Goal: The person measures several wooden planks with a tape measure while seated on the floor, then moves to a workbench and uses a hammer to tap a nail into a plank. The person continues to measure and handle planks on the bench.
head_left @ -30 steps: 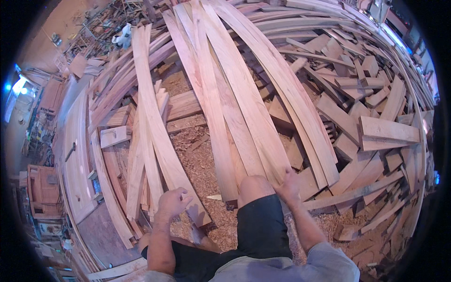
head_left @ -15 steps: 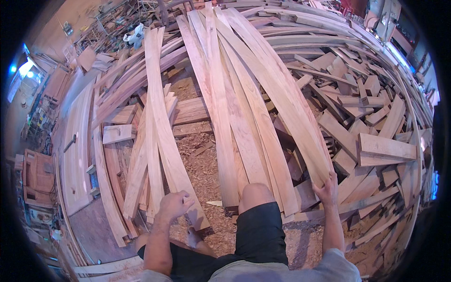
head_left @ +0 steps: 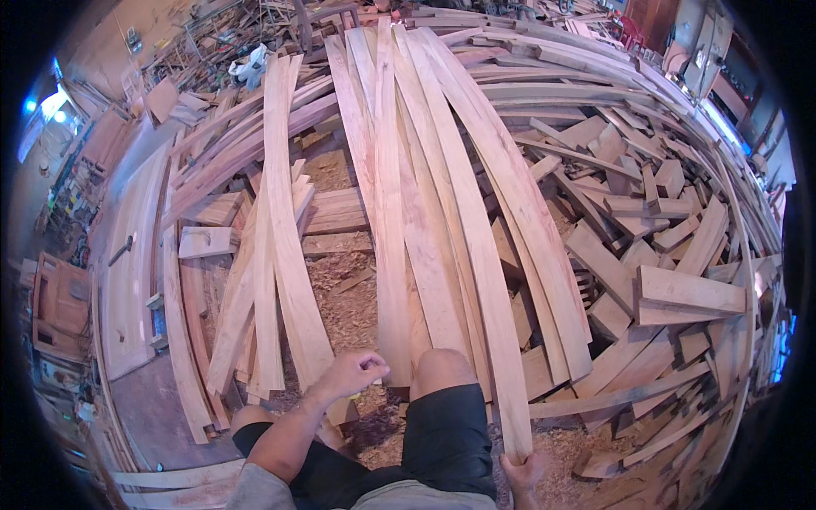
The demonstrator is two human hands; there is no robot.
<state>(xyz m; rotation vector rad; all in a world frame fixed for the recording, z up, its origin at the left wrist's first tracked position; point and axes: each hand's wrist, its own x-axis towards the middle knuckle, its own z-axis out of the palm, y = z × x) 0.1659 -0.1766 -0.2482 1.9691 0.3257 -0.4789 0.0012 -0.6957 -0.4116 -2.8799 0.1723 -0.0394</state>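
My right hand (head_left: 521,469), low in the view, is closed round the near end of a long pale plank (head_left: 476,246). This plank runs away from me to the far end of a fanned bundle. Beside my bent knee, my left hand (head_left: 360,372) hovers over the near end of a pinkish plank (head_left: 389,255); its fingers are curled in and nothing shows in them. To the right of the held plank lie a wide board (head_left: 531,221) with reddish grain and a narrower one partly under it. Another pair of crossed planks (head_left: 285,212) lies to the left.
Short offcuts and blocks (head_left: 663,208) are heaped at the right. Wood shavings (head_left: 344,289) cover the ground between the planks. A pale panel (head_left: 136,272) with a dark-handled tool (head_left: 121,251) on it stands at the left. Longer boards (head_left: 561,93) are stacked at the back.
My right hand has left the wide board at the right and now grips the end of another plank, drawn closer to me. My left hand has shifted to the right.
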